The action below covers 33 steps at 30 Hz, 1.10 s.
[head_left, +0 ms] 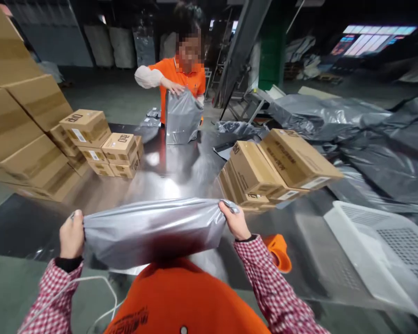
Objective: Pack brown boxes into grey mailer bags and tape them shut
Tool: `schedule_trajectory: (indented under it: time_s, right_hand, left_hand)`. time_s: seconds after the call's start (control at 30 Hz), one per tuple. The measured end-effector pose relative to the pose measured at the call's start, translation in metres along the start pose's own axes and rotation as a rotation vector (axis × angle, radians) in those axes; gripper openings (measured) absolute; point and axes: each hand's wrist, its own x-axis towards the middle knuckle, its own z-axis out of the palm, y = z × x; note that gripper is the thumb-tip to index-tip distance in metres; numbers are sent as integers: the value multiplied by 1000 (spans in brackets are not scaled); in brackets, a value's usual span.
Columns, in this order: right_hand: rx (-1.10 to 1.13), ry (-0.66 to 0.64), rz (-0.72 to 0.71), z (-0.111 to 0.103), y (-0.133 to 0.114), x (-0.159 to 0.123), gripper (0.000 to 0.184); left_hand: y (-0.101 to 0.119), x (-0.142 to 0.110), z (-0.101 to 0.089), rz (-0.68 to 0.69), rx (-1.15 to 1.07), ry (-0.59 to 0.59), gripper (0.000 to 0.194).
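Observation:
A grey plastic mailing bag is stretched between my two hands, close in front of my body above the near edge of the metal table. My left hand is closed on the bag's left corner. At the opposite corner, my right hand pinches the film between thumb and fingers. Whether anything lies inside the bag is hidden. Below my right wrist, an orange tape dispenser or similar orange object rests on the table, partly covered by my sleeve.
Small cartons and large cartons stand stacked at left; more cartons are at right. A white plastic basket lies at far right, near grey bags. Across the table, a person in orange handles another grey bag.

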Motion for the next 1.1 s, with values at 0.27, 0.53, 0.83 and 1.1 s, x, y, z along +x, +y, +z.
schedule_trajectory:
  time_s: [0.27,0.53,0.83,1.1]
  right_hand:
    - [248,-434,45,-5,5,15,71]
    - [158,-301,-7,-11,-4,16,38]
    - [247,-48,122,2,-22,-1,46]
    - [-543,-165,104,-3,-6,10,19]
  left_hand:
    - [76,-36,-43,598,40,35,75]
    - [112,-60,36,1126,334,-587,45]
    - [112,-41,34,991,387,-623,57]
    - [156,-30,40,712,734,-967,47]
